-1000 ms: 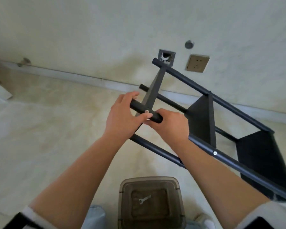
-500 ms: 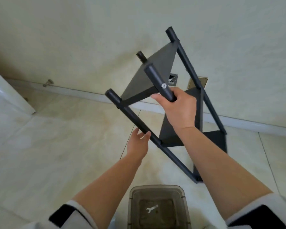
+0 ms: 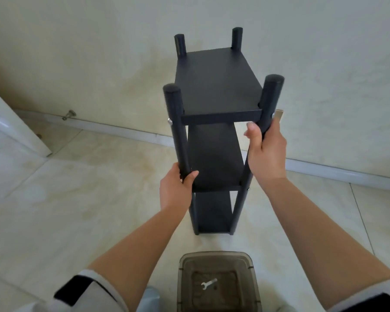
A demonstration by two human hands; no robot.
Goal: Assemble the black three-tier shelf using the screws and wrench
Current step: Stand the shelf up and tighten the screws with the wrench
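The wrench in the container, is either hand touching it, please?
Apart: the head view shows the wrench lying alone while both hands grip the shelf posts.

A bare room in a home, by the look of its pale tiled floor (image 3: pixel 81 199), plain plastered wall (image 3: pixel 99 52), white skirting board (image 3: pixel 122 129) and floor-mounted door stop (image 3: pixel 69 114).

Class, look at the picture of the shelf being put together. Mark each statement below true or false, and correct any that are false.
1. The black three-tier shelf stands upright on the tiled floor. True.
2. The left hand holds the small silver wrench. False: it grips a front post; the wrench lies in the clear plastic box.
3. The right hand grips a front post. True.
4. The shelf has only two boards. False: three show.
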